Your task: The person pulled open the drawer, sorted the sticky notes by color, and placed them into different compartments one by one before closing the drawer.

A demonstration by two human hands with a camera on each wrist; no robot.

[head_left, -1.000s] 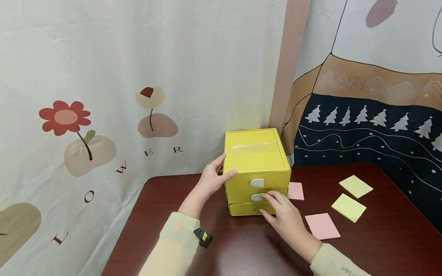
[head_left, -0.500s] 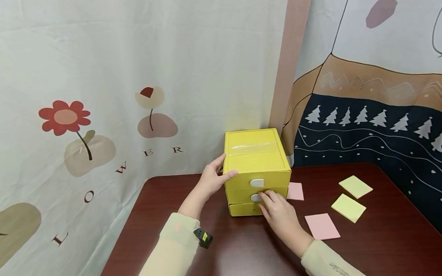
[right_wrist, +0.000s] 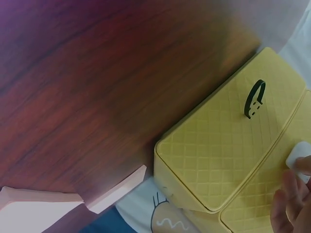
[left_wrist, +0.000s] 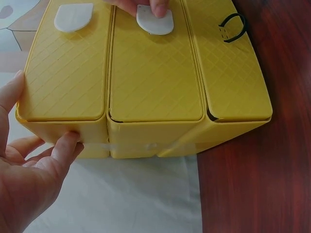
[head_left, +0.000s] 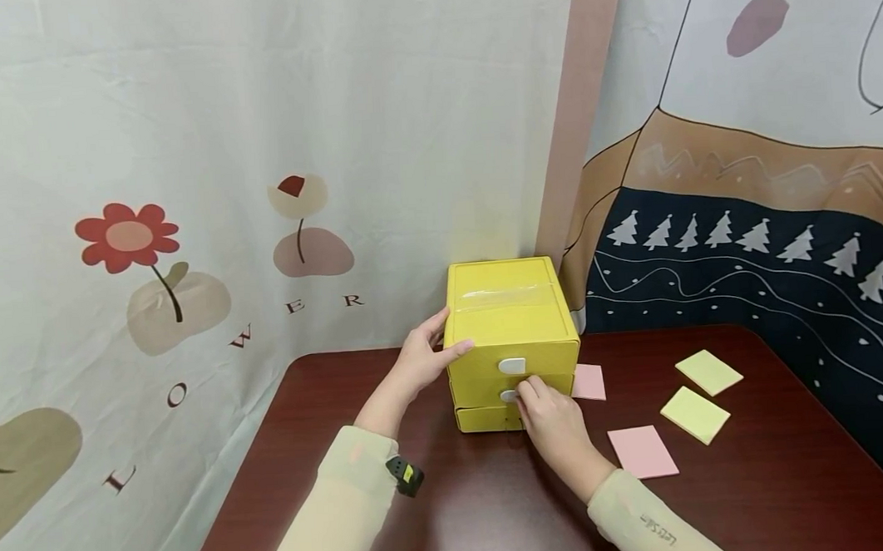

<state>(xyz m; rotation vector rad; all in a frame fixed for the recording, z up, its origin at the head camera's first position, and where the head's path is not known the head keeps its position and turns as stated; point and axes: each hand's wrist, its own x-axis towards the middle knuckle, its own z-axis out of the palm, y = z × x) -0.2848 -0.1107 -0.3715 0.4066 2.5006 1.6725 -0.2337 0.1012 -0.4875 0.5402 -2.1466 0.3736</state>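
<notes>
A yellow three-drawer box [head_left: 513, 305] stands on the table, clear tape across its top. My left hand [head_left: 420, 361] rests against its upper left side, thumb by the top front edge and fingers spread on the side wall [left_wrist: 138, 133]. The right hand [head_left: 552, 419] pinches the white pull tab [left_wrist: 154, 20] of the middle drawer [left_wrist: 155, 73], which sits flush with the others. Another white tab [head_left: 512, 366] marks the top drawer. On the bottom drawer [left_wrist: 233, 68] is a thin black loop [left_wrist: 235, 28], mostly hidden by the right hand in the head view.
Two pink sticky-note pads [head_left: 643, 452] and two yellow-green pads [head_left: 695, 415] lie right of the box on the dark red wooden table [head_left: 469, 507]. A printed curtain [head_left: 375, 146] hangs close behind the table.
My right hand has moved slightly left and its fingers have closed on the middle drawer's tab. The left hand and the box stay as they were.
</notes>
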